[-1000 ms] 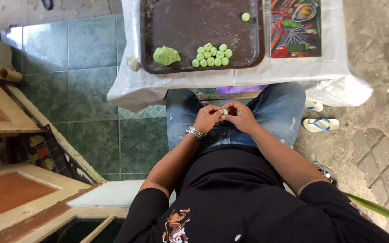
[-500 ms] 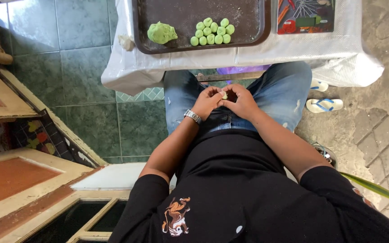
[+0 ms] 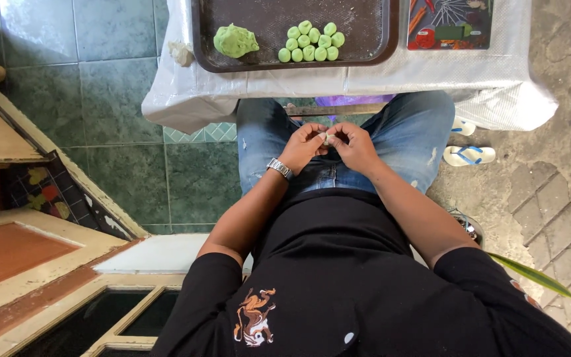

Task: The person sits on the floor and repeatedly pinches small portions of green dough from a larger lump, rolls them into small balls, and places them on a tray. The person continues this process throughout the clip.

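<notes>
My left hand (image 3: 304,147) and my right hand (image 3: 353,147) meet over my lap, above blue jeans. Between their fingertips they pinch a small pale piece (image 3: 326,138), too small to identify. A silver wristwatch (image 3: 279,168) sits on my left wrist. Ahead of my knees, a dark brown tray (image 3: 365,39) rests on a table under a white cloth (image 3: 378,82). On the tray lie a lump of green dough (image 3: 234,40) and several small green dough balls (image 3: 310,41) in a cluster.
A colourful printed board (image 3: 449,23) lies right of the tray. A small pale scrap (image 3: 181,52) sits on the cloth left of the tray. Green floor tiles spread left, a wooden door frame (image 3: 47,244) lower left, and a flip-flop (image 3: 468,155) on stone paving at right.
The view has shifted so the table and tray sit higher in the frame. My hands stay together over my lap, still working the small piece.
</notes>
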